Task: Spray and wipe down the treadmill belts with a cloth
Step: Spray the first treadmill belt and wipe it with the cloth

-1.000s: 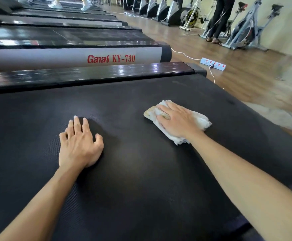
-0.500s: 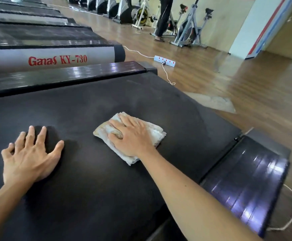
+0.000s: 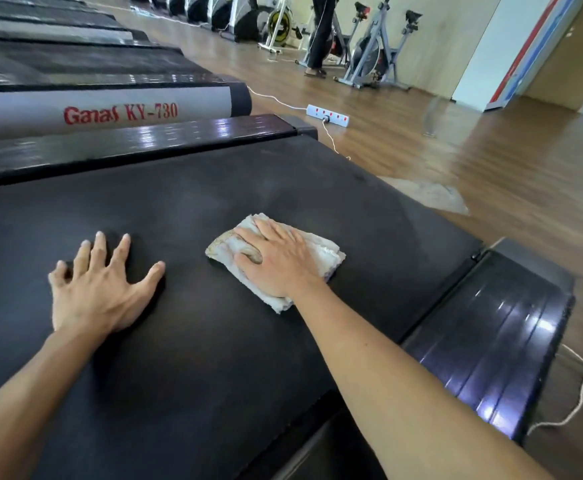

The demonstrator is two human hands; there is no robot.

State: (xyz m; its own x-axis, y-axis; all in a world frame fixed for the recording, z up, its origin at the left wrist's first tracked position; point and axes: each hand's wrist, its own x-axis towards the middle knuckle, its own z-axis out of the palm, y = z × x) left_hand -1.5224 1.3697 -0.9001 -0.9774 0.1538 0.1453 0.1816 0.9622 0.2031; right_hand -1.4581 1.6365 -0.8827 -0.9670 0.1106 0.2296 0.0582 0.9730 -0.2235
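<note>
You have one cloth (image 3: 321, 252), folded and off-white, lying on the black belt (image 3: 214, 341) of the nearest treadmill, toward its right rear part. Your two hands are both on that belt, well apart from each other. Your right hand (image 3: 278, 259) lies flat on top of the cloth, fingers straight and close together, pressing it down; the cloth shows on both sides of your palm. Your left hand (image 3: 99, 289) holds nothing: its fingers are spread wide and straight, palm down on the bare belt. Beside this treadmill stands another marked "Ganas KY-730" (image 3: 120, 114), with more in the row beyond. On the wooden floor (image 3: 491, 150) lies one white power strip (image 3: 328, 116), and one person's legs (image 3: 319, 39) show among the exercise bikes.
</note>
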